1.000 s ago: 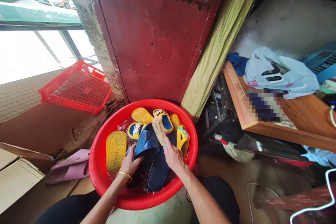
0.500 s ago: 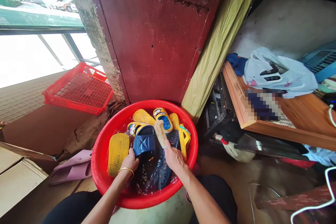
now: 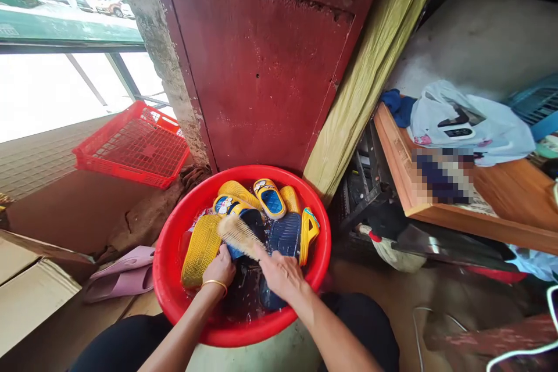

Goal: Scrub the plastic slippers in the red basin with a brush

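Observation:
A red basin [image 3: 162, 256] of water holds several yellow and dark blue slippers. My left hand [image 3: 219, 267], with a bracelet at its wrist, is closed on a blue slipper [image 3: 251, 219] at the basin's left-centre. In my right hand [image 3: 283, 272] is a pale bristled brush [image 3: 241, 235], lying over that slipper and hiding much of it. Left of it a yellow slipper [image 3: 201, 250] shows its patterned sole. Another dark blue slipper [image 3: 285, 233] lies right of the brush, beside a yellow one [image 3: 308, 235] on its side against the rim.
A red plastic crate [image 3: 135, 145] and pink slippers [image 3: 122, 276] lie left of the basin. Behind it stands a dark red door [image 3: 261, 81]. At right, a wooden surface [image 3: 514, 186] bears a white plastic bag [image 3: 471, 122]. Cardboard [image 3: 35, 290] lies at lower left.
My right hand has swung the brush left, from beside the blue slipper to across it. My left hand has shifted slightly right and down with the slipper. The view has moved a little.

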`<state>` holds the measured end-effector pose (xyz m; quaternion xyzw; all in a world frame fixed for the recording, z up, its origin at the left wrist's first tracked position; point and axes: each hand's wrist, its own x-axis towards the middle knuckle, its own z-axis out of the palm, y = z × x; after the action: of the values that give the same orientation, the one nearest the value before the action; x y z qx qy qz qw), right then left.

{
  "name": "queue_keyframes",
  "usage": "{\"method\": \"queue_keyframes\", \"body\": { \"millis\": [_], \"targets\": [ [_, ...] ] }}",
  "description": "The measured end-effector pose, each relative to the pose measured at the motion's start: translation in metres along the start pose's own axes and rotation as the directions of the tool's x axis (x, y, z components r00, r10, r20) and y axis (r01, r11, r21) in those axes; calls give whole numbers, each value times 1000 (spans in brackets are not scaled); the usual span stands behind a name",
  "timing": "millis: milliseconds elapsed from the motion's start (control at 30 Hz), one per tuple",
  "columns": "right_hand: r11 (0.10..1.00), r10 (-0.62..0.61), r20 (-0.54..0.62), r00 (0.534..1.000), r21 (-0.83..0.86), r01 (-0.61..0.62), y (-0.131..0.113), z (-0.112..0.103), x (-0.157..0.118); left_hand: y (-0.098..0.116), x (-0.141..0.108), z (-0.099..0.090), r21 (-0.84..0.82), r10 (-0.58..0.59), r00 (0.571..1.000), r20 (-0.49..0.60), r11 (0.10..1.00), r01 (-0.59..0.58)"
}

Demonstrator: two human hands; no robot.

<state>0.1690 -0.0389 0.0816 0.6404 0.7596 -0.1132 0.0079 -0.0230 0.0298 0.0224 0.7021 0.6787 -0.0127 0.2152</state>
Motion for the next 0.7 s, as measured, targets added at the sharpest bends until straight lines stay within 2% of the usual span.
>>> {"method": "queue_keyframes", "body": {
  "millis": [67, 133, 233, 367, 433, 533, 567, 700],
  "targets": [
    [999, -40, -2, 999, -19, 40, -8, 4, -1, 1, -1, 2, -2, -1, 1000, -6, 1000, 1],
    [999, 25, -12, 1000, -40, -25, -5, 6, 0, 1, -2, 3, -12, 11, 1000, -25, 1000, -11],
    [990, 138, -25, 990, -18, -138, 12, 6, 7, 1, -2, 1, -15, 45, 998, -40, 999, -46],
    [972, 233, -5, 972, 20, -233, 22, 4, 12, 4, -4, -5, 25, 12, 1000, -11, 1000, -12],
    [979, 203, -28, 979, 33, -202, 16, 4, 11, 6, -6, -8, 45, 8, 1000, 3, 999, -8],
    [998, 56, -69, 996, 11, -56, 8, 6, 8, 10, -9, -8, 68, 23, 1000, 2, 997, -23],
    [999, 43, -64, 997, -8, -44, 9, 6, 8, 10, -9, -7, 72, 34, 999, -12, 997, -33],
    [972, 231, -20, 973, -24, -232, 24, 0, 12, 9, -11, -4, 71, 95, 994, -59, 993, -90]
  ]
}}
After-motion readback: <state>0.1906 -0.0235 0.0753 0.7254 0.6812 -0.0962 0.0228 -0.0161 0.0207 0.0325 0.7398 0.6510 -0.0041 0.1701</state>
